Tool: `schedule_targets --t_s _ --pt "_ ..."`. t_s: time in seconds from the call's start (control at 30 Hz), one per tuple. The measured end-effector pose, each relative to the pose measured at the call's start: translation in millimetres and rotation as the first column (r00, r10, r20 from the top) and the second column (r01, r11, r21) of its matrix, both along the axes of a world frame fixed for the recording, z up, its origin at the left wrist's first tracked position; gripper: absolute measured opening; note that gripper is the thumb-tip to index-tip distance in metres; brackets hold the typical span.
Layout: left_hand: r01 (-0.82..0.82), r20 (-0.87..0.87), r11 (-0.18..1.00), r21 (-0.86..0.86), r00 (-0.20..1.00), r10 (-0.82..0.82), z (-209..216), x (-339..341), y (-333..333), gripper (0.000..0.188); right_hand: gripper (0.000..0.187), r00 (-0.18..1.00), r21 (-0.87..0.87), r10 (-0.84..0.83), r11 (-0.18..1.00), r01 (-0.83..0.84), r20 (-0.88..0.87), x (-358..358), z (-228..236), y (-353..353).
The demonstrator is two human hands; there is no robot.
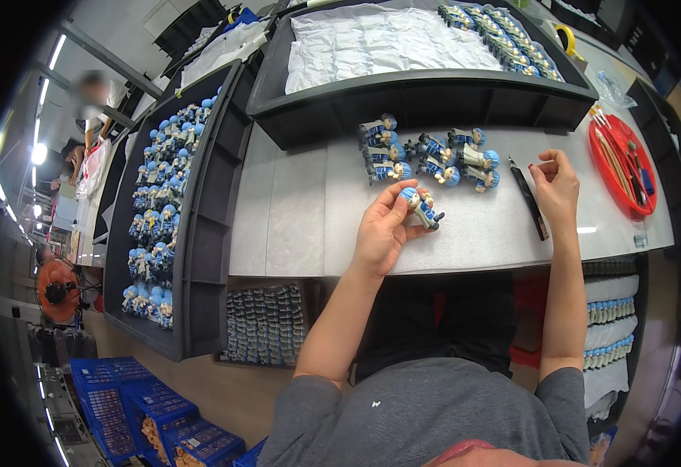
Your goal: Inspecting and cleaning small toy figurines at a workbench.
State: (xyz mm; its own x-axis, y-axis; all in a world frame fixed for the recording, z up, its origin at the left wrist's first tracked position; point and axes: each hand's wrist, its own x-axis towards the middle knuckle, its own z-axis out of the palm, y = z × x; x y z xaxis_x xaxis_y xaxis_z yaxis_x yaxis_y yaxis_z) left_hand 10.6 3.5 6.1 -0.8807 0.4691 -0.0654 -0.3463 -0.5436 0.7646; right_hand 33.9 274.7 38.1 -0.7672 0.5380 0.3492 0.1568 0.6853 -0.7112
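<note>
Head view: left tray [200,233] holds blue-haired figurines [157,202].

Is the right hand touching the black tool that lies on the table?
Apart. In the head view, a strip of bare table shows between the right hand and the black tool.

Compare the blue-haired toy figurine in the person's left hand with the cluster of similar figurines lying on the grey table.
The held blue-haired toy figurine is single, lifted in the left hand; the cluster of figurines lies loose on the grey table, untouched. The held one tilts diagonally; the cluster's lie in rough rows. Both share blue hair and dark outfits.
</note>
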Motion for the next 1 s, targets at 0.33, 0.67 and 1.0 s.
schedule_targets --t_s 0.33,0.67,1.0 --pt "0.012 0.001 1.000 0.012 1.000 -0.012 1 -1 -1 0.034 0.013 0.840 -0.138 0.488 0.839 -0.526 -0.236 26 -5 -71" --pt "-0.019 -0.044 1.000 0.012 0.999 0.019 3 1 1 0.035 0.023 0.728 -0.659 0.614 0.415 -0.627 -0.306 29 -27 -113" --pt "-0.090 -0.119 0.976 -0.200 0.991 0.067 2 4 4 0.030 0.044 0.718 -0.555 0.581 0.476 -0.682 -0.383 32 -35 -108"
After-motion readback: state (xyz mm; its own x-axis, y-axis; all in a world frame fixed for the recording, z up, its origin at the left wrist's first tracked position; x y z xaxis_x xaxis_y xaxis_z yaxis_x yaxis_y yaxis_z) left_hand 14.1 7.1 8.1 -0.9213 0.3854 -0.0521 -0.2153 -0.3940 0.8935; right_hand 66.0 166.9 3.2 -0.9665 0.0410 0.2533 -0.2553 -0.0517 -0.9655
